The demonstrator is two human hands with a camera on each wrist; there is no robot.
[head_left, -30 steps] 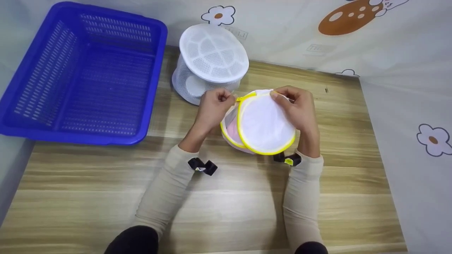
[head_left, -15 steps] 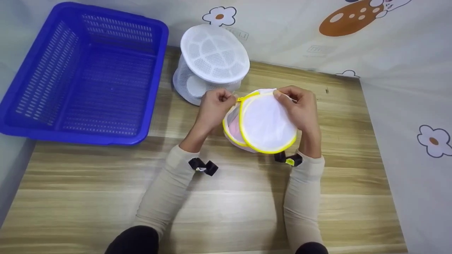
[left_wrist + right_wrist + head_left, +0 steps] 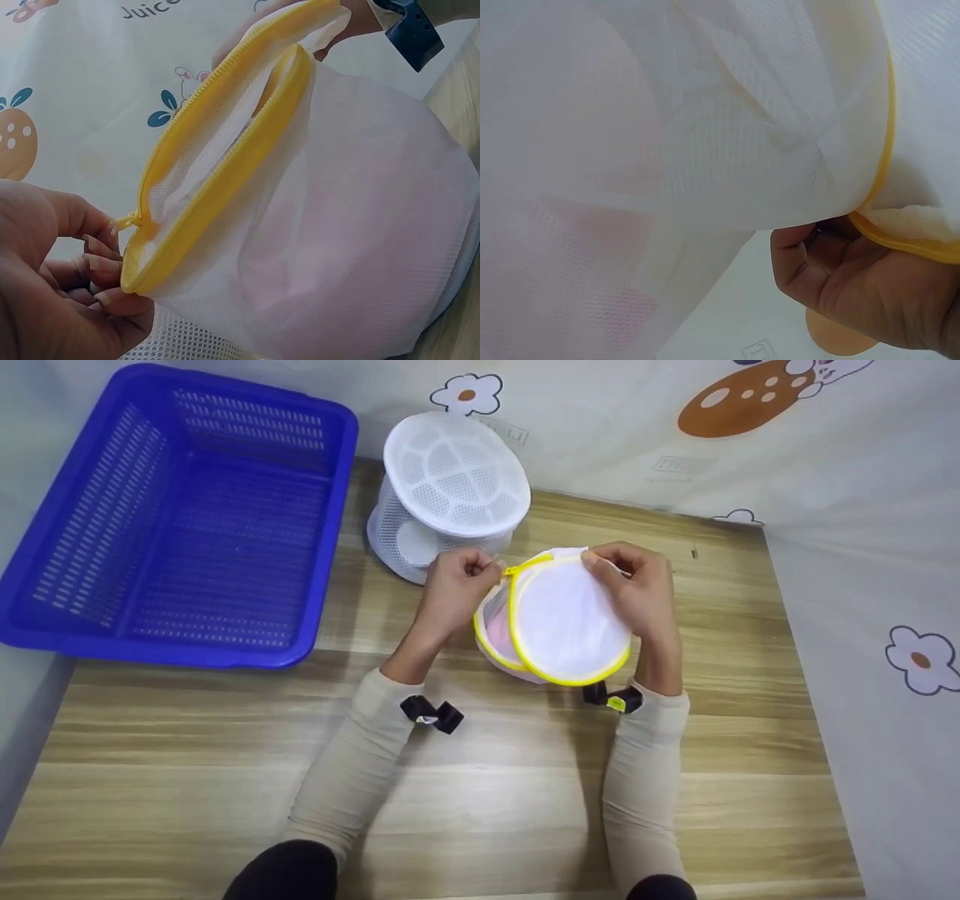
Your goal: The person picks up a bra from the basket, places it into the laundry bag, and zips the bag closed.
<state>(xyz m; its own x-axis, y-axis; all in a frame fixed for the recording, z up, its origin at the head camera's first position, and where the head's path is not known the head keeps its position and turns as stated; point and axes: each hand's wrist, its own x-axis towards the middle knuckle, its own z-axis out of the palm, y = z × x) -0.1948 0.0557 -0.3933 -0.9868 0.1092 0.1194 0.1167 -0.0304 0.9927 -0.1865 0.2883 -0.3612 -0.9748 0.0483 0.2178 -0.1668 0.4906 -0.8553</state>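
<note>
A white mesh laundry bag [image 3: 570,622] with a yellow zipper [image 3: 247,161] hangs between both hands above the table, its round top partly unzipped. Something pink [image 3: 499,630] shows inside; its kind is unclear through the mesh. My left hand [image 3: 457,585] pinches the bag at one end of the zipper, where the yellow zipper pull [image 3: 127,222] touches the fingers. Across the opening, my right hand [image 3: 637,589] grips the bag's far edge between thumb and curled fingers. In the right wrist view, the white mesh covers much of the picture.
Behind the left hand stands a white mesh cylinder [image 3: 457,472] with a round, tilted top. A large blue plastic basket [image 3: 232,547] with slotted walls sits at the left. Patterned sheeting [image 3: 600,442] rises behind the wooden table [image 3: 480,810].
Over the first half second, the bag and right hand shifted slightly right and the gap beside the round top widened a little. Since then almost nothing has moved.
</note>
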